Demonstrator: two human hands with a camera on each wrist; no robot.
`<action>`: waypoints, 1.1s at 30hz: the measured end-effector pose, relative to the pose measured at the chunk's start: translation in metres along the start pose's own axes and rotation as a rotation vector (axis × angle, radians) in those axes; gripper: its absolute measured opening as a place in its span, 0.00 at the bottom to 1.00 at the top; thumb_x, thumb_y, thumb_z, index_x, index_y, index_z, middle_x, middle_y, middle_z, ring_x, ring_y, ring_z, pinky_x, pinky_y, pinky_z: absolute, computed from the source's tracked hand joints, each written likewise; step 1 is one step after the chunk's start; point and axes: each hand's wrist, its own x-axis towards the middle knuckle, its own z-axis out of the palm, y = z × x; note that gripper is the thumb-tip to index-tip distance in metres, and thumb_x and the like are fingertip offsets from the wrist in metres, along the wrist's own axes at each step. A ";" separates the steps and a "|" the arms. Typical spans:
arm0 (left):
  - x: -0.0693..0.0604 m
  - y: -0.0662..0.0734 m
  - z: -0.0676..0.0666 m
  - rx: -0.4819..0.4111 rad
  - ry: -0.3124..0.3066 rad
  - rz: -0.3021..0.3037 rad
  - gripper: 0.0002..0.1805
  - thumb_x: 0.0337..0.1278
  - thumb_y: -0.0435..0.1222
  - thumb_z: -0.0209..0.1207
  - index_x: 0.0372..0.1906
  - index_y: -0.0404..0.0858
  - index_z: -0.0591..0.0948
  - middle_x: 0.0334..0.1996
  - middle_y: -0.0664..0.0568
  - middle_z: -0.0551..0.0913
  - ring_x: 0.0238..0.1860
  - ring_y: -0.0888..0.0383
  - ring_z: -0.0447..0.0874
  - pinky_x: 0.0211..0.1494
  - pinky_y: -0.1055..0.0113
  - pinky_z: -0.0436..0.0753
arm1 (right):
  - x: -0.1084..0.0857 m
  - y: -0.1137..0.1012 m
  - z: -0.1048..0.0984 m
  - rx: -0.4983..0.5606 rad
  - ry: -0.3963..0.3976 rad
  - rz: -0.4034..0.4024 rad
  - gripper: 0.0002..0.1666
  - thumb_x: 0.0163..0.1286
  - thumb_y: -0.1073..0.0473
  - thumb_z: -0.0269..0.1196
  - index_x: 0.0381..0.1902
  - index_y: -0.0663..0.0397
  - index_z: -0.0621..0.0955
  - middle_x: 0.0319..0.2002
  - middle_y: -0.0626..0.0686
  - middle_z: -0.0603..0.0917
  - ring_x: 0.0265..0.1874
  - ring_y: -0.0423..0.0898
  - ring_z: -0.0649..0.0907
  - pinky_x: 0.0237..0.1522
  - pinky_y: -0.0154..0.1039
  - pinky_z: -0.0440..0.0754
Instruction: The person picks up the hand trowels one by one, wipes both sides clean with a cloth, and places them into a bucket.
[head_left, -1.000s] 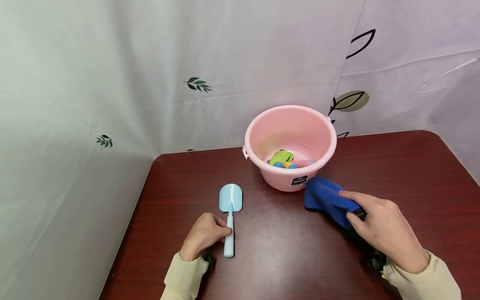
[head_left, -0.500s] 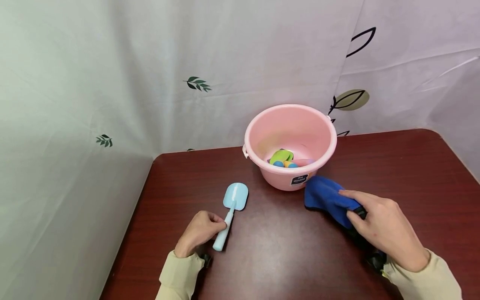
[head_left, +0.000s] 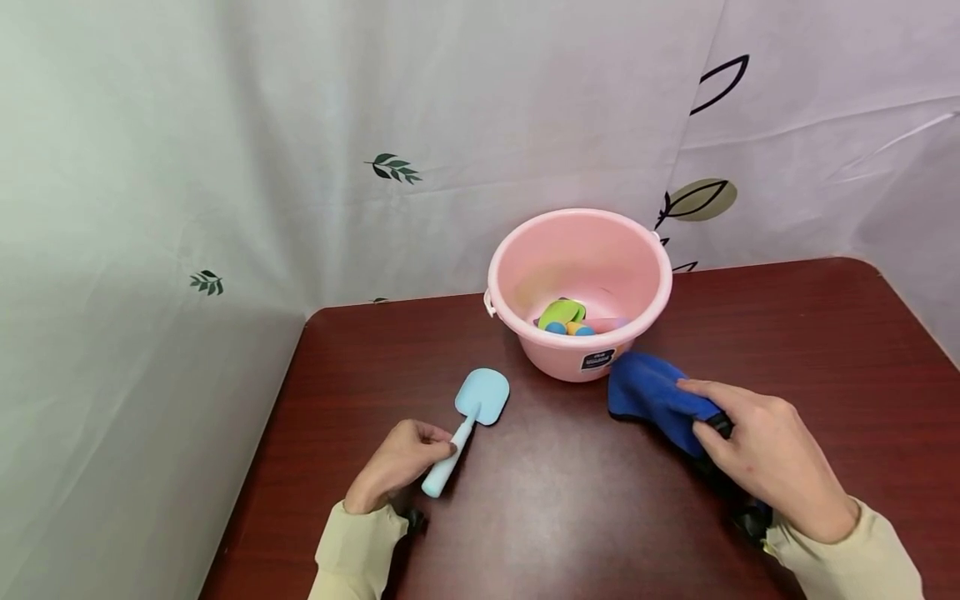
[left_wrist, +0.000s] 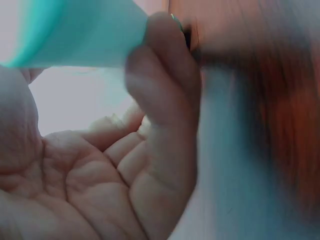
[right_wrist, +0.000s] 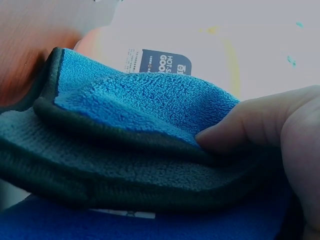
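My left hand (head_left: 402, 461) pinches the handle of a light blue toy shovel (head_left: 483, 395) between thumb and fingers, with the blade pointing away and to the right. In the left wrist view the pale handle (left_wrist: 90, 35) lies across my curled fingers, partly blurred. My right hand (head_left: 772, 454) grips a folded blue cloth (head_left: 656, 392) with dark edging. The cloth's far end is at the front of the pink basin (head_left: 577, 360). In the right wrist view my thumb (right_wrist: 250, 122) presses on the fuzzy cloth (right_wrist: 150, 100); the other fingers are mostly hidden.
Inside the basin lie several small coloured things, among them a green piece (head_left: 561, 314). The basin stands near the back of the dark red table (head_left: 787, 333), close to a white printed curtain (head_left: 450, 100). Another curtain side runs along the left edge.
In my left hand the shovel has turned clockwise, its blade swinging right toward the basin and its handle end going left. The left hand has shifted slightly. My right hand and the cloth stay put.
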 end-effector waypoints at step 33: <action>0.002 0.052 0.042 0.104 -0.113 0.206 0.11 0.47 0.30 0.61 0.35 0.41 0.91 0.20 0.59 0.84 0.23 0.65 0.77 0.29 0.73 0.74 | 0.004 -0.023 -0.008 0.248 0.370 -0.103 0.33 0.71 0.39 0.57 0.49 0.65 0.87 0.47 0.57 0.88 0.54 0.25 0.79 0.60 0.22 0.70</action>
